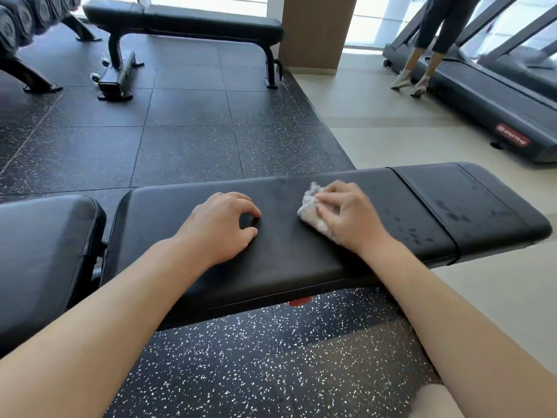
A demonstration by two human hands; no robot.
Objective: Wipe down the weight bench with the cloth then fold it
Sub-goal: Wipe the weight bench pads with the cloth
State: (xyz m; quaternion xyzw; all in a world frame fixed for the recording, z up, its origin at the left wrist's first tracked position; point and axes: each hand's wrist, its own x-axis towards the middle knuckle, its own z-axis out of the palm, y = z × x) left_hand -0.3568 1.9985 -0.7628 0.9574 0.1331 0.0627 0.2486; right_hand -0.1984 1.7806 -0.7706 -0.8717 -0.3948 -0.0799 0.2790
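Right hand (346, 215): the fingers (327, 210) are bent and pressed down on the cloth (313, 211), pinning it flat against the worktop (286, 254). The cloth is a pale, crumpled wad; part of it protrudes beyond the fingertips on the far side and part shows beneath the palm on the near side. Whether the thumb curls under the cloth cannot be told.

Left hand (223, 224): the fingers (245, 206) are loosely curled and hold nothing; fingertips and thumb tip touch the black pad, just beside the cloth-bearing hand, the two hands apart.

The worktop is the long black padded section of the weight bench. Outboard of the right fingers, dark damp-looking blotches (452, 215) mark the pad and the shorter end section (482, 200). Outboard of the left fingers, a gap separates a second black pad (45, 242).

Beyond the fingers: speckled rubber floor tiles (180, 140), a second flat bench (187, 22), a dumbbell rack (21, 28), a treadmill (497, 101) on pale flooring, and another person's legs (422, 55) beside it.
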